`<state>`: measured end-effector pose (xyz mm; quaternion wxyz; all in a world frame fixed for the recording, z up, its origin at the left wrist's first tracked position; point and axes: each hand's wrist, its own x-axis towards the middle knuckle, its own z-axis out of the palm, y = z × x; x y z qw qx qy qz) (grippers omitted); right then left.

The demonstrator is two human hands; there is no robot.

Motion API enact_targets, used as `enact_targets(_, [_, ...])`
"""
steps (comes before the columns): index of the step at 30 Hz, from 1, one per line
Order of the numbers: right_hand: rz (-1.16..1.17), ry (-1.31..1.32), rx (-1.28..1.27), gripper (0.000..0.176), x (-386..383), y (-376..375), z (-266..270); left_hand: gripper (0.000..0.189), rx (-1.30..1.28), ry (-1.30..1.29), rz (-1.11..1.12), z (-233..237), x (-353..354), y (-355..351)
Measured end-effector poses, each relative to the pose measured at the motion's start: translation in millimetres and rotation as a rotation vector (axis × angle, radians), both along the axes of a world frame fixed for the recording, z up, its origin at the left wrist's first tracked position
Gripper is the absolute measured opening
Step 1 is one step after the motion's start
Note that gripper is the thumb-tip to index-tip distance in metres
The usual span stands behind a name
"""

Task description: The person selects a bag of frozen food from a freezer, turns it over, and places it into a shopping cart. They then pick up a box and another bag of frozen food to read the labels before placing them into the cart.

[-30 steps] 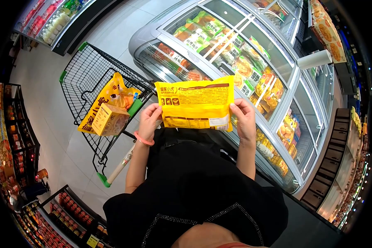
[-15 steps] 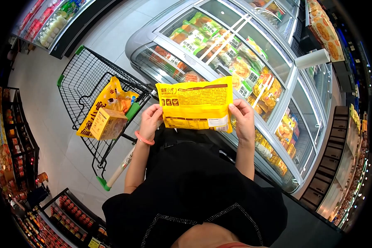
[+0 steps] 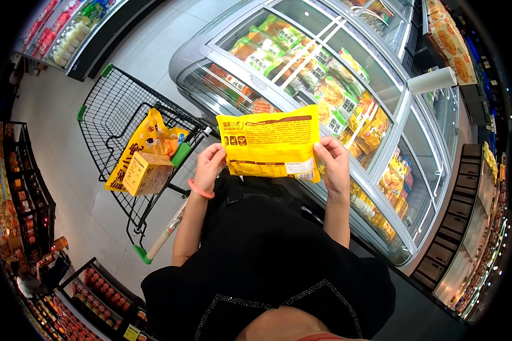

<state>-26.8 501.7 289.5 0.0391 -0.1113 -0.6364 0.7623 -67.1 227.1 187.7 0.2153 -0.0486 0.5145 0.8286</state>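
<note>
A yellow food packet, its printed back facing me, is held up in front of my chest. My left hand pinches its left edge, with a pink band around the wrist. On the opposite edge, the thumb and fingers of my right hand are closed. Text, small pictures and a barcode cover the packet. To the left stands a black wire shopping cart with green corners. In it are a large yellow bag and a yellow box, the box overlapping the bag's lower part.
Ahead and to the right is a glass-topped chest freezer full of bagged frozen food. Shelves of packaged goods line the left. A refrigerated display is at the upper left. A person is at the lower left.
Both hands keep hold of the packet, which has barely shifted. The view has moved slightly, and more of the person at the lower left now shows.
</note>
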Motion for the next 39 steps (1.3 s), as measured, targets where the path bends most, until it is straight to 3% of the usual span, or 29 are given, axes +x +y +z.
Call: enact_targets(39, [-0.055, -0.014, 0.008, 0.006, 13.2, 12.5, -6.9, 0.021, -0.155, 0.059, -0.109, -8.9, -6.3, 22.4])
